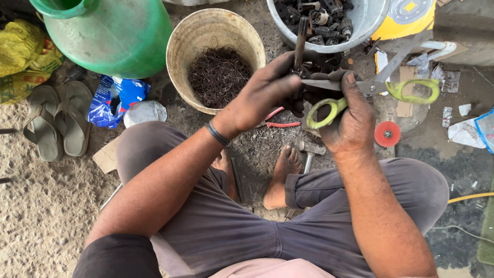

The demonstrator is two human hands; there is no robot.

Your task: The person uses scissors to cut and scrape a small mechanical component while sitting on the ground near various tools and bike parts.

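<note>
The left hand (267, 92) is closed around a dark metal part (300, 44), holding it upright so its narrow end sticks up above the fingers. The right hand (350, 116) grips a pair of scissors (378, 90) with yellow-green handles; the thumb goes through the near loop, the other loop stands out to the right, and the blades are spread open, one pointing left to the metal part just by the left hand's fingers, the other rising up and right. Both hands are blackened with grime, and a dark band (217, 133) sits on the left wrist.

Just beyond the left hand stands a pale bucket (180, 62) holding a tangle of thin dark wire (218, 74). Above the hands is a grey metal tub (368, 20) filled with dark metal pieces. Below the hands, on the dirty ground between the person's bare feet, lie a hammer (309, 152) and red-handled pliers (280, 122). A small red disc (387, 134) lies on the ground just right of the right hand.

Farther left stand a large green drum (116, 38), a blue and white plastic bag (116, 98) and a pair of grey sandals (56, 121).
</note>
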